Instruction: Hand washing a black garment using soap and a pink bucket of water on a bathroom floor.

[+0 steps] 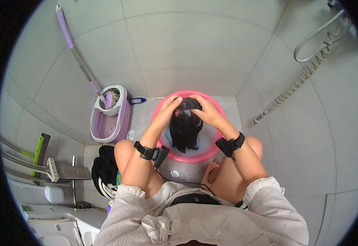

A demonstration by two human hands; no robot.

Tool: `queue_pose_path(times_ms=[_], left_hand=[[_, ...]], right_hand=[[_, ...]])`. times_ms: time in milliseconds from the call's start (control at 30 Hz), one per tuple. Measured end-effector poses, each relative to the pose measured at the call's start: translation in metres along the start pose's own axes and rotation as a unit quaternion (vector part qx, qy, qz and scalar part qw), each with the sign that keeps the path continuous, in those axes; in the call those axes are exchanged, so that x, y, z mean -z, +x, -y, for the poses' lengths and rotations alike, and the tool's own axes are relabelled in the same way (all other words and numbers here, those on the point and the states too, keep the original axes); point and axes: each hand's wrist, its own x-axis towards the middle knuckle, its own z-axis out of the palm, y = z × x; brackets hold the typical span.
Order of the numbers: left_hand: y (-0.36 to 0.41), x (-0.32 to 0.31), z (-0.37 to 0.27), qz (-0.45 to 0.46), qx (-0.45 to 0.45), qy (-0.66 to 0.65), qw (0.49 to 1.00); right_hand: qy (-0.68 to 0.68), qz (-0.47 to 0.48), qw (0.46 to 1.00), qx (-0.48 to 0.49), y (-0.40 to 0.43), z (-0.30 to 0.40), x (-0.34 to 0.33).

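A wet black cloth garment (185, 132) hangs between both hands over a round pink basin (194, 159). My left hand (170, 108) grips the upper left edge of the cloth, thumb on top. On the other side, my right hand (205, 110) pinches the upper right edge. The cloth's lower end hangs down at the cloudy water (208, 140) in the basin; whether it dips in is hard to tell. Black straps with small devices are worn on both wrists.
A purple and white mop bucket (126, 123) with a mop (89, 73) and a blue brush (138, 100) are at the left. Dark clothes (105, 167) lie beside my left knee. Squeegees (40, 150) and a toilet (56, 230) are lower left; a coiled shower hose (302, 78) hangs right.
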Motion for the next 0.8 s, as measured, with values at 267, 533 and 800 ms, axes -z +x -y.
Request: queue_pose_path(times_ms=[267, 533, 800], left_hand=[[0.008, 0.004, 0.015, -0.029, 0.032, -0.142, 0.989], [0.003, -0.008, 0.011, 0.057, 0.098, -0.198, 0.974], [-0.004, -0.003, 0.007, 0.0, -0.016, -0.051, 0.999]], right_hand=[[-0.031, -0.003, 0.999, 0.008, 0.002, -0.019, 0.002], [-0.114, -0.105, 0.988, 0.012, 0.0, -0.01, -0.005], [0.2, 0.018, 0.978, -0.054, 0.005, -0.007, 0.015]])
